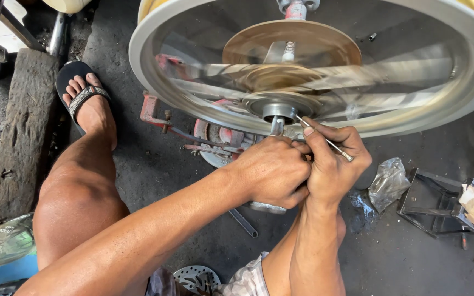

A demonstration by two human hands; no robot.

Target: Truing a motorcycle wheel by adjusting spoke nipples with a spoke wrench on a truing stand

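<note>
While the head camera looks straight down, we see our two bare hands meeting at the hub of a spinning wheel (314, 66), a pale-rimmed motorcycle wheel blurred by its turning and filling the far part of the view. Our left hand (272, 172) is a closed fist just below the hub (279, 107), its fingers wrapped around a small metal part (276, 126) that rises to touch the axle end. Our right hand (333, 161), pressed against the left, pinches a thin metal rod (325, 137) between thumb and fingers, with its tip resting at the hub's edge. Below the wheel sits a red truing stand (163, 112) on the dark, oily concrete floor (138, 170). To the left, our bare knee and sandalled foot (86, 96) rest beside a worn wooden block (20, 131). To the right lie a crumpled plastic bag (388, 181) and a dark metal tray (434, 203). We judge that steady work here means bracing the hands together, as they are, keeping the rod's tip light and knuckles clear of the moving spokes.
</note>
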